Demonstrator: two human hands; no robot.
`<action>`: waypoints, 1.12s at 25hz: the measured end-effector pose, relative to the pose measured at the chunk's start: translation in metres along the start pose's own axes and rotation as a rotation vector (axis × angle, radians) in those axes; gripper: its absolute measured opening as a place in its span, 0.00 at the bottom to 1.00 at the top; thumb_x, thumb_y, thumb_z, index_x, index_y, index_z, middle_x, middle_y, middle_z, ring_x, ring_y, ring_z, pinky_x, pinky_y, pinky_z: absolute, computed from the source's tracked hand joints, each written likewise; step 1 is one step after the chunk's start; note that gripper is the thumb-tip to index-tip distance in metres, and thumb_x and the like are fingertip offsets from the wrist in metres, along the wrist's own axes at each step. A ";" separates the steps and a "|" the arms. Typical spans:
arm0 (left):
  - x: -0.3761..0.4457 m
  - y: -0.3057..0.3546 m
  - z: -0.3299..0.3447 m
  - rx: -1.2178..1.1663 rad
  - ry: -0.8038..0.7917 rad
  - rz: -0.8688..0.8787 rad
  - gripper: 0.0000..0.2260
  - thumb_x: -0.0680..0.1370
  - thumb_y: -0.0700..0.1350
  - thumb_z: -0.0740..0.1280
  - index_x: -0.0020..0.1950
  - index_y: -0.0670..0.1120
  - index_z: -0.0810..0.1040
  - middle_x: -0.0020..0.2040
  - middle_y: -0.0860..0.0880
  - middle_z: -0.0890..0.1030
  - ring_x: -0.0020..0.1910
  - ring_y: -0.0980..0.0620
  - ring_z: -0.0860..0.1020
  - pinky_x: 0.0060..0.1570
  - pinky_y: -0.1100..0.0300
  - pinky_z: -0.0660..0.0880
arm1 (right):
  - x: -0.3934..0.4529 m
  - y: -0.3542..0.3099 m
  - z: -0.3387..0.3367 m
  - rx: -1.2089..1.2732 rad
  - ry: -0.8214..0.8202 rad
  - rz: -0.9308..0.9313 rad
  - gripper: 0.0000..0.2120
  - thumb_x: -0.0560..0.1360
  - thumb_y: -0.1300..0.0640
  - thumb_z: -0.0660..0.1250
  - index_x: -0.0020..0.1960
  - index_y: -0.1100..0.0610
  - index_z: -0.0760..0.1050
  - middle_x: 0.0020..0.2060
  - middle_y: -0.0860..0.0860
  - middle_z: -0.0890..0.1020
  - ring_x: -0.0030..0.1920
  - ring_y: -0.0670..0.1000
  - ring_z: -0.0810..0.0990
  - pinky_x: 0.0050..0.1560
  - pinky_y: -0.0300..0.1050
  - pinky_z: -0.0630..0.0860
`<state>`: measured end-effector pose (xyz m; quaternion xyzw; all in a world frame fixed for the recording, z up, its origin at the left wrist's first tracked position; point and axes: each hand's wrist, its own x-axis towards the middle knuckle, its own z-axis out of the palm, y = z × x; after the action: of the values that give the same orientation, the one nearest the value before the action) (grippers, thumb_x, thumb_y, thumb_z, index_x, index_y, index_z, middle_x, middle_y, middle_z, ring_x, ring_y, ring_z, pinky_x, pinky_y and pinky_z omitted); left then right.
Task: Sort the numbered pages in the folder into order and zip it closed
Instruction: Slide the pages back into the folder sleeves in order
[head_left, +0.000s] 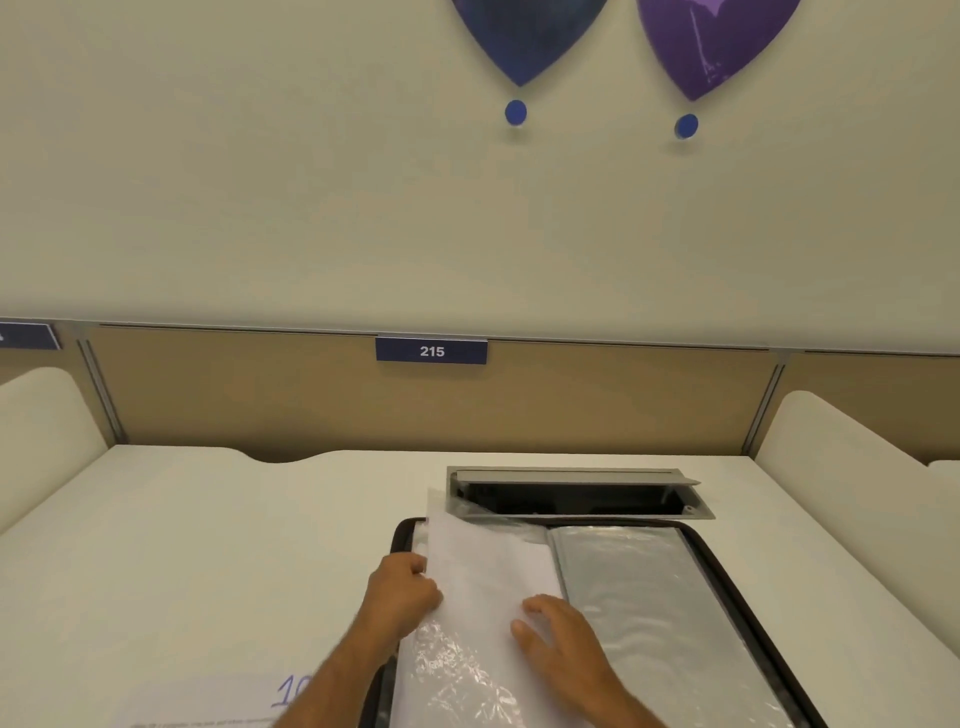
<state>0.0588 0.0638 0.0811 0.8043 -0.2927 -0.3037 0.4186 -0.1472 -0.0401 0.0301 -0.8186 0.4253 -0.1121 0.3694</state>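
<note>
A black zip folder (717, 566) lies open on the white desk, with clear plastic sleeves (639, 587) filling its right half. My left hand (400, 597) grips the left edge of a white page (483, 561) that stands tilted up over the folder's left half. My right hand (561, 639) rests on the page's lower right part with fingers spread. A crinkled clear sleeve (447, 675) lies under the page's lower end. Another page (228, 696) marked with a blue handwritten number lies flat on the desk at the lower left, partly hidden by my left forearm.
A grey cable hatch (576, 491) stands open in the desk (208, 545) just behind the folder. Padded white dividers (47, 431) rise at both sides. A tan back panel carries a blue sign reading 215 (431, 351).
</note>
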 end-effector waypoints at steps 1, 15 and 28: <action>0.000 -0.011 -0.001 0.024 0.004 0.010 0.07 0.71 0.35 0.70 0.41 0.47 0.79 0.38 0.50 0.80 0.38 0.52 0.79 0.37 0.62 0.76 | -0.001 0.012 0.010 -0.043 0.001 -0.034 0.35 0.62 0.16 0.47 0.61 0.33 0.65 0.67 0.36 0.66 0.71 0.40 0.62 0.70 0.32 0.55; 0.013 -0.122 0.027 0.942 0.017 0.337 0.25 0.83 0.55 0.47 0.56 0.55 0.85 0.59 0.55 0.83 0.55 0.49 0.82 0.42 0.43 0.81 | 0.003 0.040 0.058 -0.697 0.053 -0.166 0.41 0.71 0.21 0.54 0.72 0.47 0.73 0.72 0.56 0.73 0.77 0.54 0.55 0.72 0.59 0.48; -0.013 -0.158 -0.047 0.872 0.112 0.335 0.52 0.62 0.76 0.19 0.81 0.57 0.46 0.78 0.60 0.40 0.81 0.53 0.41 0.74 0.51 0.36 | 0.002 0.018 0.054 -0.723 0.143 -0.151 0.41 0.73 0.22 0.47 0.79 0.43 0.60 0.80 0.51 0.55 0.80 0.57 0.49 0.69 0.50 0.27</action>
<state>0.1196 0.1724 -0.0286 0.8619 -0.4958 -0.0367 0.1000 -0.1300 -0.0208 -0.0201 -0.9154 0.4005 -0.0387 0.0165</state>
